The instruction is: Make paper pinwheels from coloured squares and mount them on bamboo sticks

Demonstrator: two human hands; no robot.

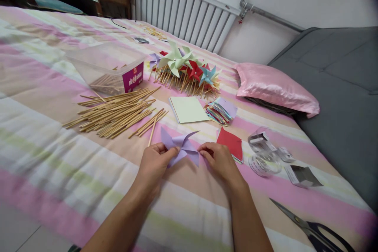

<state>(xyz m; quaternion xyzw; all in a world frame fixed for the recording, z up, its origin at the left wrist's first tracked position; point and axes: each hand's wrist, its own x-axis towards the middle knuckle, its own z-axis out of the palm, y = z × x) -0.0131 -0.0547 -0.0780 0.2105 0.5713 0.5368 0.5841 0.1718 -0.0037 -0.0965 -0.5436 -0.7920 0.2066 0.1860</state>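
Note:
A light purple paper pinwheel [180,145] is held above the striped bedspread, its blades curled in to the middle. My left hand [156,161] is closed on it, with the thumb pressed close to the centre. My right hand [217,159] pinches at the edge of its right blade; whether something small is also between those fingertips is hidden. Just beyond the left hand a thin wooden stick [152,130] points away, and I cannot tell if that hand touches it. To the right of my right hand lie red paper squares [230,143].
Wooden sticks [118,112] lie in a heap by a clear plastic box [103,61]. Finished pinwheels [184,67] are piled beyond pale green paper [189,109] and stacked cut pieces [220,110]. Right are clear containers [264,163], a small opened box [302,175] and scissors [307,224].

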